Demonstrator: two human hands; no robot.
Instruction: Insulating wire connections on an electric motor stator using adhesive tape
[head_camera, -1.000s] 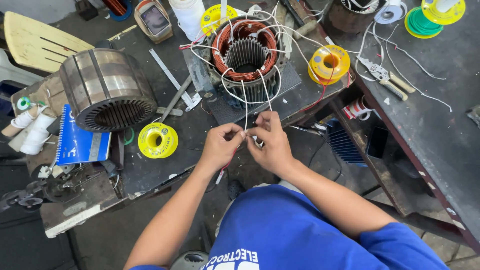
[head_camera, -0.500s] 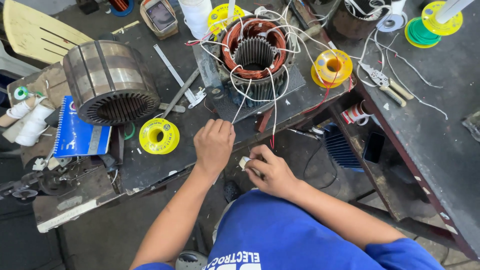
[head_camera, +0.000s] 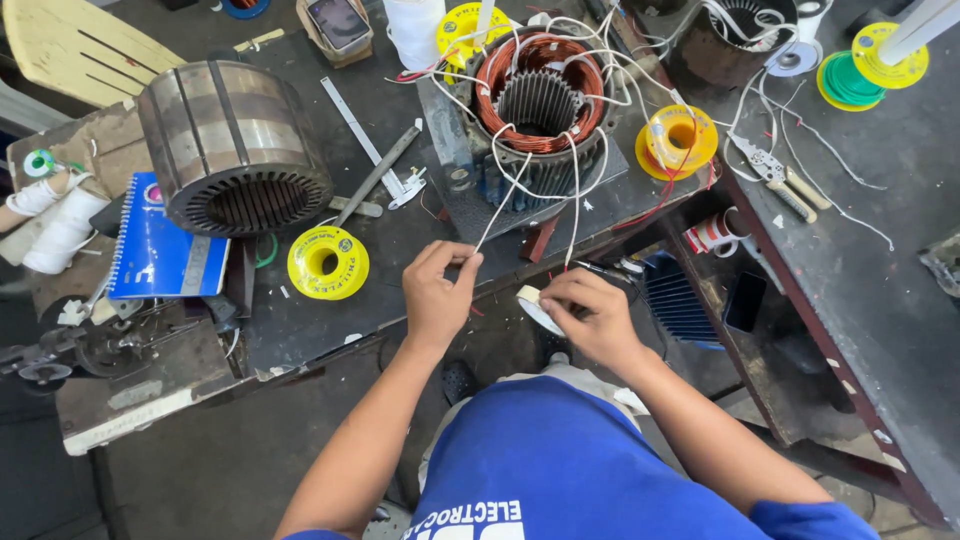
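Observation:
A motor stator (head_camera: 538, 105) with copper windings and several white lead wires stands on the dark workbench (head_camera: 400, 230). My left hand (head_camera: 438, 295) pinches one white lead wire (head_camera: 497, 215) that hangs from the stator toward me. My right hand (head_camera: 587, 312) holds a small roll of white tape (head_camera: 537, 307) just below the bench edge, beside a second hanging lead. The two hands are a short distance apart.
A large empty steel stator core (head_camera: 232, 145) lies at the left, with a blue spiral notebook (head_camera: 155, 250) and a yellow spool (head_camera: 327, 262) near it. Another yellow spool (head_camera: 680, 142), pliers (head_camera: 775, 178) and a green spool (head_camera: 850, 80) lie at the right.
My hands were together on the wire ends near the bench edge. They have separated: the left keeps a lead pinched, the right has dropped lower with the tape roll.

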